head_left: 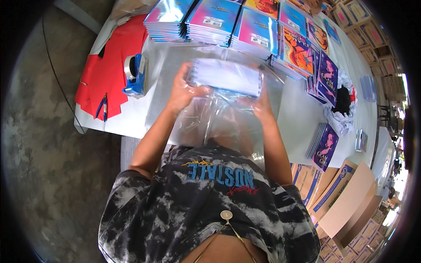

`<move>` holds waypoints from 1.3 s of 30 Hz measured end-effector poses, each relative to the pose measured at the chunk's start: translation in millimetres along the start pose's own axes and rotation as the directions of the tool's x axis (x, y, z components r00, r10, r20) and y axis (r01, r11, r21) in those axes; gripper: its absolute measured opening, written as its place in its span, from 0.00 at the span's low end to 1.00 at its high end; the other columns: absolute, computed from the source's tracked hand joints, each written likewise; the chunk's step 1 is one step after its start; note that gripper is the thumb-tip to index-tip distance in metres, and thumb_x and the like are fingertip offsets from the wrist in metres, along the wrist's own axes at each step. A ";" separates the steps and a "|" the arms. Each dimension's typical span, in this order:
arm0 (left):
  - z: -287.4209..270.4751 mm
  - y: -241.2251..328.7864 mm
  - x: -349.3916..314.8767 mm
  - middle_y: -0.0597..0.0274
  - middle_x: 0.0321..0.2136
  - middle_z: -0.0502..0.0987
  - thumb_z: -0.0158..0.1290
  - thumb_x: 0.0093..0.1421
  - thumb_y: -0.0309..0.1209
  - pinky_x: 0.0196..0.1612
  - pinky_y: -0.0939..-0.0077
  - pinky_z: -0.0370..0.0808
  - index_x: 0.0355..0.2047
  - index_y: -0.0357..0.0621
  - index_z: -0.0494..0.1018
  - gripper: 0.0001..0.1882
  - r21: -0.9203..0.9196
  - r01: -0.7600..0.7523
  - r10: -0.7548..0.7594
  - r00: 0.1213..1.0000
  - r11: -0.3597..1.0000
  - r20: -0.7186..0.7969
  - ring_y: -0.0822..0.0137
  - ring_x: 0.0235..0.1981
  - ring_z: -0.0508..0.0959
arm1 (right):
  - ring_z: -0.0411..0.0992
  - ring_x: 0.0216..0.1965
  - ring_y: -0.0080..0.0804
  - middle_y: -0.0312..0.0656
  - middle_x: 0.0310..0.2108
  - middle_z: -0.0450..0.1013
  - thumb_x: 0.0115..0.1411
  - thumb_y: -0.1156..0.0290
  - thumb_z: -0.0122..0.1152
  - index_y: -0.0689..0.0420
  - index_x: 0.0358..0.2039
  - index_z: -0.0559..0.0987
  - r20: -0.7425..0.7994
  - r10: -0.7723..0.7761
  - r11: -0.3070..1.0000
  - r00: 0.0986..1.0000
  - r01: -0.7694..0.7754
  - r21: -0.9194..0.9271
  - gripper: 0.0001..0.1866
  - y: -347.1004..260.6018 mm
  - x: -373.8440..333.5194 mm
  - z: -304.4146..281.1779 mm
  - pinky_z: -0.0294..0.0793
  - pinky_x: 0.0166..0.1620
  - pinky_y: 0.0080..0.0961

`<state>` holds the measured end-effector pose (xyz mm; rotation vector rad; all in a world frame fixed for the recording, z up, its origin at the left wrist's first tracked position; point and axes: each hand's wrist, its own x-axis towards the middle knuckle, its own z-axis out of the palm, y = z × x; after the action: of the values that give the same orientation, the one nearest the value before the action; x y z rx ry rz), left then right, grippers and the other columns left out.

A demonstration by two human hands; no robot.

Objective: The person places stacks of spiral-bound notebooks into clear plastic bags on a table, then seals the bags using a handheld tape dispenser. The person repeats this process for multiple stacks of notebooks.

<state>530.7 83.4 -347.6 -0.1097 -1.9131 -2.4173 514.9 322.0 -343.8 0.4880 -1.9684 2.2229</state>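
Between my two hands is a stack of spiral notebooks (226, 78), blurred by motion, its white page edges toward me. My left hand (182, 91) closes on the stack's left end, where the coils show, with the thumb along the near side. At the right end my right hand (259, 101) grips it, its fingers partly hidden by the stack and by film. Clear plastic film (188, 125), seemingly bags, spreads under the hands and hangs over the table edge toward my shirt. Whether the stack is inside a bag I cannot tell.
Piles of colourful spiral notebooks (210, 22) line the far side. A blue tape dispenser (137, 76), red sheets (112, 57) and pens (103, 107) lie left. Purple notebooks (324, 147) and crumpled paper (340, 118) sit right on the white table (289, 116). An open carton (346, 197) stands lower right.
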 end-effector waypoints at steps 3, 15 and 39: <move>20.4 35.3 21.9 0.63 0.34 0.72 0.66 0.39 0.26 0.41 0.78 0.70 0.42 0.38 0.66 0.29 0.201 -0.334 0.324 0.942 0.921 0.085 0.70 0.35 0.72 | 0.69 0.42 0.32 0.41 0.42 0.70 0.40 0.70 0.73 0.61 0.44 0.70 0.046 -0.153 0.985 0.987 0.157 -0.076 0.30 -22.0 17.3 17.9 0.68 0.46 0.25; -1.5 151.8 73.9 0.61 0.29 0.72 0.34 0.60 0.59 0.25 0.83 0.64 0.38 0.36 0.70 0.34 0.629 -0.480 0.710 0.684 0.612 -0.168 0.74 0.24 0.68 | 0.62 0.17 0.19 0.30 0.14 0.62 0.56 0.62 0.54 0.56 0.27 0.76 -0.022 -0.790 0.553 0.612 0.697 -0.455 0.11 -89.9 19.7 52.7 0.67 0.39 0.24; 76.3 55.5 -8.4 0.49 0.53 0.67 0.48 0.59 0.35 0.58 0.55 0.54 0.57 0.37 0.57 0.28 0.847 -0.388 0.263 0.915 0.364 0.306 0.52 0.54 0.66 | 0.61 0.54 0.35 0.37 0.49 0.67 0.51 0.72 0.55 0.51 0.48 0.72 0.118 -0.299 0.475 0.947 0.255 -0.842 0.21 -39.9 -17.9 52.0 0.51 0.57 0.40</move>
<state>545.5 144.9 -277.1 -0.5229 -2.6255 -0.8862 551.9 278.4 -307.2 0.5272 -2.4028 0.8320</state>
